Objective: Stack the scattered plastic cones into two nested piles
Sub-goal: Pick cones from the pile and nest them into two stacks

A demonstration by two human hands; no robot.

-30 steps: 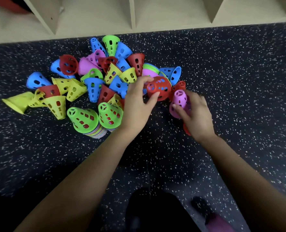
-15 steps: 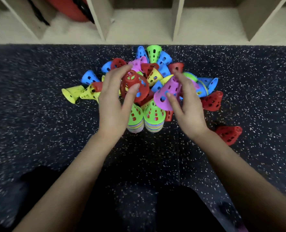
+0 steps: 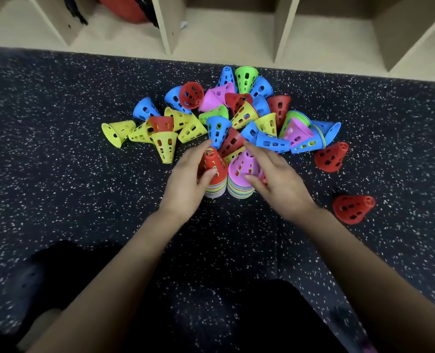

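Pressing askew, the left hand (image 3: 185, 186) gripping the red cone (image 3: 212, 165), or the right hand (image 3: 281, 180) gripping the pink cone (image 3: 241, 166), could topple the piles (image 3: 215, 191).

This looks like a children's playroom or a nursery or school activity room rather than a home or workshop. The floor (image 3: 58, 174) is dark rubber-like matting flecked with white, the kind laid in play and sports spaces. Along its far edge stands a row of pale wooden cubbies (image 3: 164, 24), open at the front and reaching down to floor level, like storage for bags or equipment. One cubby holds a red item with black straps (image 3: 124, 8), only partly in view. A heap of bright perforated plastic cones (image 3: 244, 115) in red, blue, yellow, green and pink lies on the matting.
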